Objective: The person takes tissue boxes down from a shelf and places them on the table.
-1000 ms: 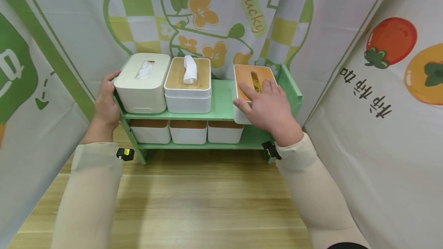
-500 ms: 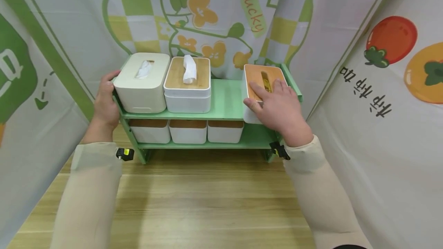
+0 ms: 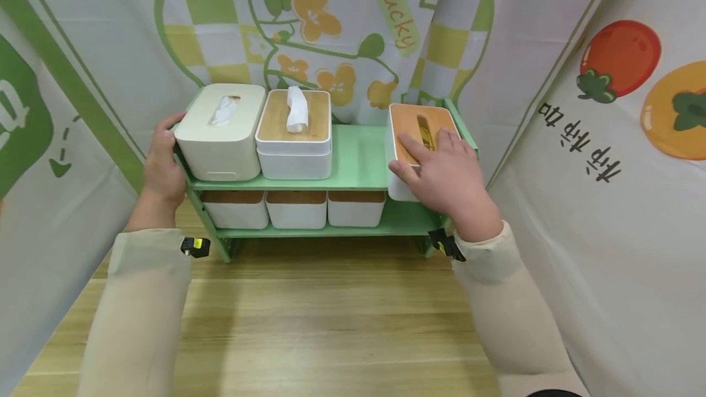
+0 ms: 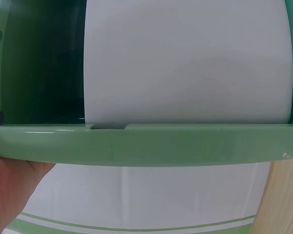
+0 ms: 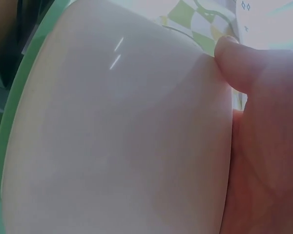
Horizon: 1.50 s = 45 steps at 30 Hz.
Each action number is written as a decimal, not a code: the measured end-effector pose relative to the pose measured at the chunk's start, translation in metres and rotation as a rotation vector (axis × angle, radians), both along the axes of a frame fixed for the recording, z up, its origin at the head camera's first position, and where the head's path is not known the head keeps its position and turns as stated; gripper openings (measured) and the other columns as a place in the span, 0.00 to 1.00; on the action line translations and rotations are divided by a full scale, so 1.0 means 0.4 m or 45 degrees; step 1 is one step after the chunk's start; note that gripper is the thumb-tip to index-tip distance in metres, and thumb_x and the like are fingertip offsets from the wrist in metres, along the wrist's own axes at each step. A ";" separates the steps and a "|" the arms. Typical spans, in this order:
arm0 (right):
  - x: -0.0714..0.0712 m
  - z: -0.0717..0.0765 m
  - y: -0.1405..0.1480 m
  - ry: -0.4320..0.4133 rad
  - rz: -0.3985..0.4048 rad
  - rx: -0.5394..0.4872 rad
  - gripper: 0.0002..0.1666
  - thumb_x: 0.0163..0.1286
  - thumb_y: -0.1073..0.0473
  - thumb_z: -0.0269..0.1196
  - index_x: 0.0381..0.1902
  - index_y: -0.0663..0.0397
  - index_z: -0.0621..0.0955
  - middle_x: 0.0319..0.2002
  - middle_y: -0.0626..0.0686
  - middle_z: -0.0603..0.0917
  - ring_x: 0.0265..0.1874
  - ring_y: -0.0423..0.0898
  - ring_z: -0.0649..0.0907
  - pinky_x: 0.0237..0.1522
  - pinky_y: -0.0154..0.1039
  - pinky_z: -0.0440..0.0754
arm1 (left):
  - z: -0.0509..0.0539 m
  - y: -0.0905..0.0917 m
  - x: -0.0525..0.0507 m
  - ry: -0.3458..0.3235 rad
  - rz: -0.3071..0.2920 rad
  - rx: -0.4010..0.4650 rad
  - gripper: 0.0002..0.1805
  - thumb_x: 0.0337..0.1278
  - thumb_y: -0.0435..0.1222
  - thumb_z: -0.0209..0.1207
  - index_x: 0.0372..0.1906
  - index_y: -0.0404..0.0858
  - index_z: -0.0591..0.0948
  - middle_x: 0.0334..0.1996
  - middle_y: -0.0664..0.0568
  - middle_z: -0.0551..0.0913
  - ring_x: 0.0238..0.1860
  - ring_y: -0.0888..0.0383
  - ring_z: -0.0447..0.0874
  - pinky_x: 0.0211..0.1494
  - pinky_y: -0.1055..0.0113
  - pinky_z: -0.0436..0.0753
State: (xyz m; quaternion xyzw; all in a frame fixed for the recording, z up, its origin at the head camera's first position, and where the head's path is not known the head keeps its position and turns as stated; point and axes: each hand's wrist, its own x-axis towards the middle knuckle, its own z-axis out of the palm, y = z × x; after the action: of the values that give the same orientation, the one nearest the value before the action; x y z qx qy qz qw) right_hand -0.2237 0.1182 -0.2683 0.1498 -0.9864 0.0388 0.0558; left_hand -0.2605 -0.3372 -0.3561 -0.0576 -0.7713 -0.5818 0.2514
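My right hand [image 3: 449,179] lies spread on the orange-brown lid of a white box [image 3: 397,133] at the right end of the green shelf's top board [image 3: 358,158]. Its thumb rests at the lid's near left edge; in the right wrist view the thumb of the right hand [image 5: 268,122] touches the corner of the white box [image 5: 127,126]. At the shelf's left end, my left hand [image 3: 163,170] grips the side frame, beside a cream tissue box [image 3: 217,155]. In the left wrist view, part of the left hand [image 4: 12,187] shows behind the green side rail [image 4: 185,146].
A wood-lidded tissue box [image 3: 295,161] stands beside the cream one. On the lower board are three white boxes, left [image 3: 237,213], middle [image 3: 298,212] and right [image 3: 355,210]. Printed curtains [image 3: 513,48] surround the shelf on a wooden floor [image 3: 331,323].
My right hand and the box beneath it have moved right, towards the shelf's right end. My left hand keeps its place on the frame. The head view has shifted slightly.
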 end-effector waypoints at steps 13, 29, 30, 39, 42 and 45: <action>0.026 -0.005 0.010 0.046 0.027 -0.022 0.43 0.72 0.23 0.35 0.78 0.31 0.60 0.71 0.77 0.53 0.73 0.68 0.50 0.68 0.64 0.48 | -0.007 0.000 -0.001 0.025 -0.004 0.031 0.31 0.76 0.47 0.23 0.75 0.48 0.63 0.73 0.45 0.59 0.66 0.56 0.55 0.67 0.63 0.50; 0.069 0.005 0.085 0.246 -0.159 -0.580 0.44 0.75 0.31 0.47 0.75 0.54 0.66 0.67 0.65 0.70 0.63 0.65 0.70 0.60 0.63 0.66 | -0.005 0.003 -0.002 0.021 -0.010 0.070 0.31 0.75 0.46 0.24 0.75 0.49 0.63 0.73 0.46 0.60 0.66 0.55 0.56 0.66 0.64 0.52; 0.072 0.001 0.098 0.241 -0.196 -0.647 0.43 0.75 0.31 0.47 0.74 0.55 0.67 0.65 0.64 0.73 0.61 0.63 0.72 0.58 0.62 0.68 | -0.005 0.003 -0.003 0.026 -0.016 0.083 0.31 0.75 0.46 0.24 0.75 0.48 0.64 0.73 0.47 0.60 0.66 0.55 0.56 0.66 0.65 0.52; 0.076 -0.062 0.192 -0.194 -0.331 -1.213 0.46 0.74 0.29 0.44 0.59 0.68 0.77 0.49 0.66 0.82 0.45 0.56 0.84 0.43 0.40 0.83 | -0.005 0.008 -0.002 0.069 -0.029 0.113 0.30 0.75 0.46 0.26 0.74 0.46 0.65 0.72 0.47 0.61 0.66 0.55 0.57 0.66 0.66 0.52; 0.065 -0.088 0.209 -0.403 -0.251 -1.338 0.51 0.74 0.28 0.41 0.63 0.73 0.73 0.53 0.70 0.80 0.47 0.60 0.84 0.44 0.42 0.83 | -0.005 0.007 -0.002 0.058 -0.023 0.109 0.30 0.75 0.46 0.25 0.74 0.47 0.64 0.72 0.46 0.61 0.66 0.55 0.57 0.66 0.66 0.52; 0.052 -0.115 0.219 -0.569 -0.153 -1.534 0.54 0.73 0.27 0.39 0.69 0.73 0.66 0.54 0.68 0.79 0.48 0.62 0.84 0.47 0.48 0.82 | -0.007 0.006 -0.003 0.047 -0.025 0.102 0.31 0.75 0.46 0.25 0.75 0.47 0.64 0.72 0.46 0.61 0.66 0.55 0.56 0.66 0.66 0.52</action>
State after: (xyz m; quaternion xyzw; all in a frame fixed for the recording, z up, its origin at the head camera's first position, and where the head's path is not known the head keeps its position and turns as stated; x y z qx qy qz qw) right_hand -0.2031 0.2056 -0.3142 0.0252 -0.7862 0.6130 -0.0745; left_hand -0.2617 -0.3348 -0.3588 -0.0658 -0.7420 -0.6137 0.2618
